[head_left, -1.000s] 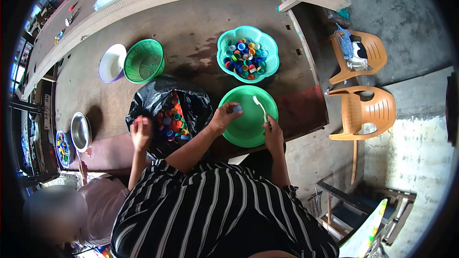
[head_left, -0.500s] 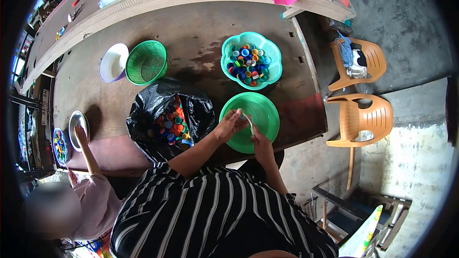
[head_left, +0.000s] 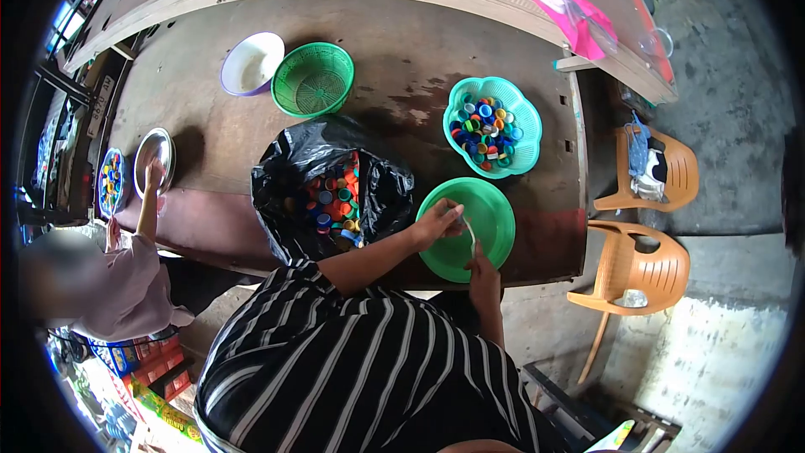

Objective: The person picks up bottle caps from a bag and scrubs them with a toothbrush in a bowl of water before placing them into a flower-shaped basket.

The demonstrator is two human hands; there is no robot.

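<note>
Over the green basin point(head_left: 501, 216), my left hand point(head_left: 440, 223) is closed, its fingertips pinched together. Whatever they hold is too small to make out. My right hand point(head_left: 482, 275) grips a slim, pale, stick-like tool point(head_left: 470, 231), whose tip points up towards the left fingertips. Left of the basin, a black plastic bag point(head_left: 289, 155) gapes around many coloured bottle caps point(head_left: 342, 197). Beyond the basin, a turquoise scalloped basket point(head_left: 527, 141) holds more caps of mixed colours.
A green mesh basket point(head_left: 314, 63) and a white bowl point(head_left: 251, 67) stand at the back of the table point(head_left: 377, 33). On the left, another person point(head_left: 126, 277) reaches into a metal bowl point(head_left: 166, 147), beside a basin of caps point(head_left: 111, 184). Orange chairs point(head_left: 654, 273) are on the right.
The view has shifted, so the table's things sit further right. Both my hands stay over the green basin, with the pale tool still in the right one.
</note>
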